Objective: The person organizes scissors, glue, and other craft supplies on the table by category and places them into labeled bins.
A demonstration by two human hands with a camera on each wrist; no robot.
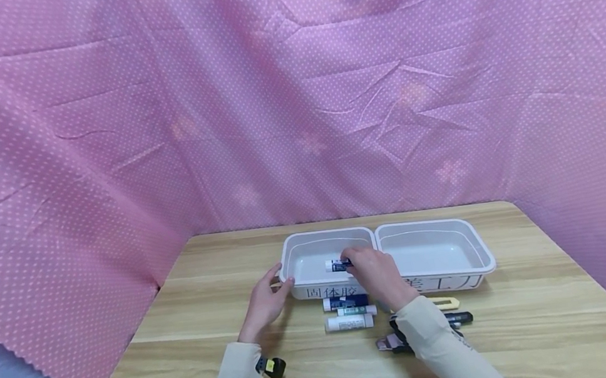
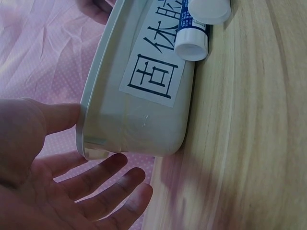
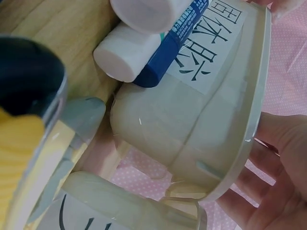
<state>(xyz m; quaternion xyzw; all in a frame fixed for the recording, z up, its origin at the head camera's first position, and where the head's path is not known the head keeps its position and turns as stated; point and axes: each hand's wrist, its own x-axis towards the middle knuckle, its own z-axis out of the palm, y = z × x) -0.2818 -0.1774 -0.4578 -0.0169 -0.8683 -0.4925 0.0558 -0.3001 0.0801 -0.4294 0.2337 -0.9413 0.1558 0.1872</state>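
My right hand (image 1: 376, 274) reaches over the front wall of the left white bin (image 1: 324, 234) and pinches a dark blue glue stick (image 1: 335, 266) with a white end inside it. In the right wrist view the bin wall hides that glue stick. At the bin's front left corner, my left hand (image 1: 264, 302) touches the rim with the thumb, its other fingers loosely extended beside the wall. Directly before this bin lie a blue glue stick (image 1: 345, 302), a thin white-and-green one (image 1: 356, 311) and a white one (image 1: 349, 322).
A second white bin (image 1: 485, 261) adjoins on the right. Before it, partly under my right forearm, lie several utility knives, including a yellow one (image 1: 446, 303) and a black one (image 1: 459, 318). Both bins carry printed front labels. A pink dotted curtain (image 1: 294, 120) hangs behind the wooden table (image 1: 187, 354).
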